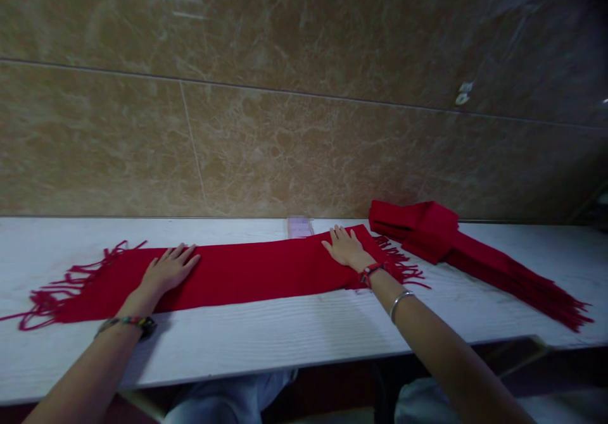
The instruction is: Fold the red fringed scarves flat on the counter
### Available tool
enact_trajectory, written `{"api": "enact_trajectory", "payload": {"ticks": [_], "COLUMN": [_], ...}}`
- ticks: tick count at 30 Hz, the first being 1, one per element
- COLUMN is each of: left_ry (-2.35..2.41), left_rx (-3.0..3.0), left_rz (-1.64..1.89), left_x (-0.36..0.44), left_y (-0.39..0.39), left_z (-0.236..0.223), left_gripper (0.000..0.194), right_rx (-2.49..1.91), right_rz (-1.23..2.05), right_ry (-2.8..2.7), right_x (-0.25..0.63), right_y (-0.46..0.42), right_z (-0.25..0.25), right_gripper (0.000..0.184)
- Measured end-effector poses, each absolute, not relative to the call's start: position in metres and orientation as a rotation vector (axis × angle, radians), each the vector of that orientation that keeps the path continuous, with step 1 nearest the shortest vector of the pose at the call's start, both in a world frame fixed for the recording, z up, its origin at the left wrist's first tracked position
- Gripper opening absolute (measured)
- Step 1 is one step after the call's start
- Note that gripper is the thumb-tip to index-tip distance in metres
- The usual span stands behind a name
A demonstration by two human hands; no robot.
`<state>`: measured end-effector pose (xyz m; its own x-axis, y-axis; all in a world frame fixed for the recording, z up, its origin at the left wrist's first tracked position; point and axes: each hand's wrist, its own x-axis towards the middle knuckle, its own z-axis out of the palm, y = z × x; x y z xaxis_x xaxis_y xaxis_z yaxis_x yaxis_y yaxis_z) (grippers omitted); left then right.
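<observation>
A red fringed scarf (256, 273) lies stretched out flat across the white table, its tassels at both the left and right ends. My left hand (168, 271) rests on the scarf's left part with fingers extended. Toward the right end, my right hand (346, 248) lies flat on the cloth, fingers spread. Neither hand grips anything. Just right of this scarf is a second red scarf (418, 224), folded and looped over itself, with its fringe trailing to the right.
The white table (266, 335) runs along a brown marble-patterned wall (266, 152). A small pale packet (299, 226) lies at the wall behind the scarf, partly covered. A small white fitting (463, 93) is on the wall. My knees (223, 399) are below the table's front edge.
</observation>
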<state>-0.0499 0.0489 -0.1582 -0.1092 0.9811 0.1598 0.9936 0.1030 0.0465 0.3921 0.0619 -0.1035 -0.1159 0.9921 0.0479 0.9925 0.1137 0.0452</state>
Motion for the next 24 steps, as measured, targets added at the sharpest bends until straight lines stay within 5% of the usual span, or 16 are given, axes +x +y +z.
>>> {"api": "enact_trajectory", "payload": {"ticks": [9,15,24], "left_ry": [-1.859,-1.641,-1.75], "left_rx": [-2.508,-2.842,-2.923], "left_rz": [-0.13,-0.128,-0.041], "left_x": [0.004,0.059,0.047], "left_y": [0.071,0.104,0.125], "left_z": [-0.133,-0.11,-0.105], "left_gripper": [0.05,0.039,0.031], "right_rx": [-1.028,-0.743,-0.519], "right_rz": [-0.046,-0.36,-0.546], "right_ry": [-2.745,-2.831,-2.96], "right_x": [0.318,0.288,0.265], "right_y": [-0.024,-0.037,-0.033], "right_z": [-0.117,-0.118,-0.108], "right_gripper": [0.048,0.021,0.015]}}
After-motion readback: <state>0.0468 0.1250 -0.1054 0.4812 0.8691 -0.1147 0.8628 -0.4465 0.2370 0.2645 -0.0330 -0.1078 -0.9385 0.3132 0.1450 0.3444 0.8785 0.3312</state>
